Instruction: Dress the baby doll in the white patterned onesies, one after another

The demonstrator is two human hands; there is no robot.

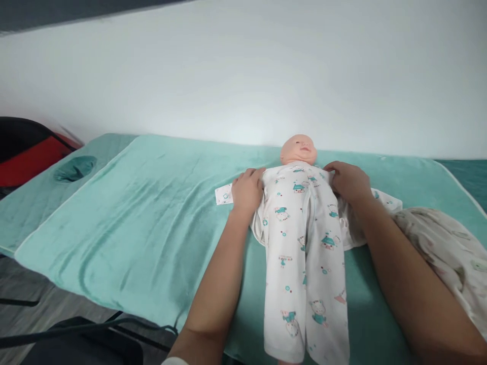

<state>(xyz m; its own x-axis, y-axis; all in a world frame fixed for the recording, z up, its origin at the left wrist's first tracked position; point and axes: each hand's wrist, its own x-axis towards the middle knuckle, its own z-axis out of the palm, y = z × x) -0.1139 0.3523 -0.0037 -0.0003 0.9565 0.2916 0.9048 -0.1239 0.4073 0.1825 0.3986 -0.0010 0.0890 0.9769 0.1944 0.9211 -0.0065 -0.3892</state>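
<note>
A baby doll (299,150) lies on its back, its bare head towards the wall. White printed baby trousers (287,238) lie over its front, from the neck down past its legs. Under them a matching baby shirt (223,194) shows at both sides, its sleeves spread outwards. My left hand (247,190) is closed at the upper left corner of the trousers, its fingers bent over the cloth and its thumb mostly hidden. At the opposite upper corner my right hand (348,182) pinches the trousers' edge between thumb and fingers.
A green sheet (125,218) covers the massage bed, which has a face hole (75,168) at its left end. Crumpled pale cloth (449,243) lies at the right. A white wall (228,76) stands behind. A black and red item (30,152) is beyond the left end.
</note>
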